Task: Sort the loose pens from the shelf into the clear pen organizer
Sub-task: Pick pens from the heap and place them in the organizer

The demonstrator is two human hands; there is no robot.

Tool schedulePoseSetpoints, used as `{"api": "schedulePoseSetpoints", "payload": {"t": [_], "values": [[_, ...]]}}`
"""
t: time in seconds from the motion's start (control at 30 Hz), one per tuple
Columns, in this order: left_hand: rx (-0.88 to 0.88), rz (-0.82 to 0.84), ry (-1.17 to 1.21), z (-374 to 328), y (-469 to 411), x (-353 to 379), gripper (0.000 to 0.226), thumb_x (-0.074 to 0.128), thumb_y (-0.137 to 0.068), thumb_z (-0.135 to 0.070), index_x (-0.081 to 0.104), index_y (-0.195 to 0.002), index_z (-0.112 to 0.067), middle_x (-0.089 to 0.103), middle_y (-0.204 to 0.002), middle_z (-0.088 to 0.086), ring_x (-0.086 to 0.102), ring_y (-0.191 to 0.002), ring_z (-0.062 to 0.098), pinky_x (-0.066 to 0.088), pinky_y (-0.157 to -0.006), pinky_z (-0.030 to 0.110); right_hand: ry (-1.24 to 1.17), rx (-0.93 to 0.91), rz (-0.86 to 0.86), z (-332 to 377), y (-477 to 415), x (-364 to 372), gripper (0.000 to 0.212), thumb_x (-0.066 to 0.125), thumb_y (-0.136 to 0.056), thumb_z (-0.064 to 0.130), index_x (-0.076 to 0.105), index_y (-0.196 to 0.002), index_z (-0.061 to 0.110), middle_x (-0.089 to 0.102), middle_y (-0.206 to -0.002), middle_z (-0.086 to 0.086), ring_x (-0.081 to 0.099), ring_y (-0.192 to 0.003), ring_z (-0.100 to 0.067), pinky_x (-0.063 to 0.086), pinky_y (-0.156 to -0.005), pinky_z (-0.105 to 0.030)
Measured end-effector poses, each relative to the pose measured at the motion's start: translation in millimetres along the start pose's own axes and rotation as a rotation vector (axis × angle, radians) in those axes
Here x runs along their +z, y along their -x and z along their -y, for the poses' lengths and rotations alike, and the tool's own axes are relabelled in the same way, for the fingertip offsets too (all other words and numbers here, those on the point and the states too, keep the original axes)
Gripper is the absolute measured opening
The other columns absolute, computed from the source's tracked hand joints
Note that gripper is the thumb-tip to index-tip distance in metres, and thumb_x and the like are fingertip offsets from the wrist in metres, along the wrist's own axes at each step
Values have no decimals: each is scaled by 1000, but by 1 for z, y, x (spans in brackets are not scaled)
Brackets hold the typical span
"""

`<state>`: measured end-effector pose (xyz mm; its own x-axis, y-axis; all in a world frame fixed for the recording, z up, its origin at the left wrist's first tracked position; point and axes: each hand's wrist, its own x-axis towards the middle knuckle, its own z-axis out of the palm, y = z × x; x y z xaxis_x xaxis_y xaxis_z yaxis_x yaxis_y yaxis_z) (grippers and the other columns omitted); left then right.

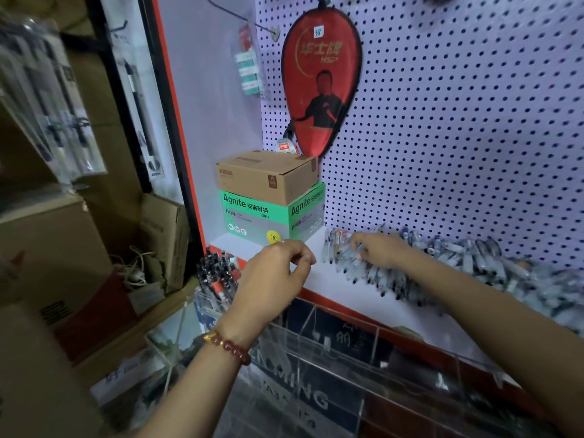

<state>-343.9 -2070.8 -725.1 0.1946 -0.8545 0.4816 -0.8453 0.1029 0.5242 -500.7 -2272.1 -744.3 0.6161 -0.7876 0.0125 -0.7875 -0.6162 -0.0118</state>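
A long heap of loose pens lies along the white shelf under the pegboard. My right hand rests on the heap's left end, and its curled fingers grip a few pens. My left hand, with a bead bracelet on the wrist, hovers at the shelf's front edge; its fingers are loosely curled with nothing visible in them. The clear pen organizer sits below the shelf edge. Its leftmost compartment holds several upright pens; the compartments to the right look bare.
A green box with a brown carton on top stands at the shelf's left end. A red paddle case hangs on the pegboard. Cardboard boxes and packaged goods crowd the left side.
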Motion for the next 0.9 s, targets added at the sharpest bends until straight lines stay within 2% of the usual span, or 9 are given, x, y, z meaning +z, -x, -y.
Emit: {"api": "schedulePoseSetpoints", "payload": {"t": [0.07, 0.23, 0.3, 0.37, 0.4, 0.5, 0.57, 0.73, 0.9], "values": [[1, -1, 11, 0, 0, 1, 17, 52, -93, -20, 65, -86, -28, 65, -90, -20, 62, -82, 6, 48, -69, 25, 38, 3, 1, 2, 1, 0, 32, 39, -98, 6, 49, -122, 24, 45, -70, 13, 46, -67, -9, 39, -89, -28], [15, -3, 33, -1, 0, 1, 17, 52, -91, -17, 65, -83, -25, 64, -88, -22, 62, -81, 7, 50, -70, 28, 202, 2, -4, 13, 1, -1, 24, 40, -98, 9, 49, -118, 18, 51, -73, 8, 50, -76, -13, 35, -101, -34], [25, -8, 50, -3, 0, 0, 17, 52, -92, -15, 65, -84, -21, 62, -88, -22, 61, -77, 1, 49, -67, 25, 164, 1, 38, 14, 0, -4, 19, 41, -95, 6, 48, -108, 17, 48, -71, 8, 49, -72, -11, 39, -89, -30], [46, -13, 67, -5, 1, -2, 16, 52, -93, -16, 64, -85, -22, 64, -92, -18, 57, -63, -8, 44, -62, 19, 116, 16, 71, 12, -2, -8, 14, 46, -92, 6, 41, -97, 18, 41, -69, 9, 38, -62, -5, 28, -59, -21], [66, -11, 74, -6, 0, -2, 15, 52, -94, -16, 64, -86, -21, 64, -93, -16, 55, -62, -11, 40, -59, 13, 114, 19, 75, 9, -3, -9, 15, 49, -92, 9, 38, -95, 19, 39, -69, 9, 36, -62, -6, 25, -56, -22], [116, 7, 104, -10, -4, 0, 14, 53, -94, -16, 67, -90, -19, 64, -93, -15, 54, -82, -7, 34, -61, 4, 132, -17, 39, 0, -3, -7, 15, 54, -91, 18, 39, -92, 20, 38, -78, 6, 43, -81, -14, 30, -73, -26], [116, 38, 123, -12, -9, 0, 15, 53, -94, -16, 67, -90, -19, 66, -94, -14, 54, -85, -6, 35, -64, 3, 140, -68, -33, -4, -4, -4, 14, 55, -88, 18, 42, -89, 20, 36, -89, 4, 39, -87, -15, 27, -75, -27], [102, 106, 129, -12, -25, 6, 15, 55, -92, -14, 65, -85, -24, 66, -89, -15, 58, -83, -4, 46, -77, 18, -79, -108, -56, -5, -2, 3, 30, 48, -88, 2, 34, -72, 24, 41, -72, 9, 45, -71, -13, 31, -56, -18], [-14, 241, 295, -16, -52, 11, 16, 55, -92, -6, 62, -88, -20, 62, -82, -10, 59, -81, 8, 46, -75, 19, -199, -190, -347, 3, 13, -9, 24, 40, -90, -1, 39, -79, 21, 47, -78, 7, 48, -69, -8, 40, -61, -20]]}}
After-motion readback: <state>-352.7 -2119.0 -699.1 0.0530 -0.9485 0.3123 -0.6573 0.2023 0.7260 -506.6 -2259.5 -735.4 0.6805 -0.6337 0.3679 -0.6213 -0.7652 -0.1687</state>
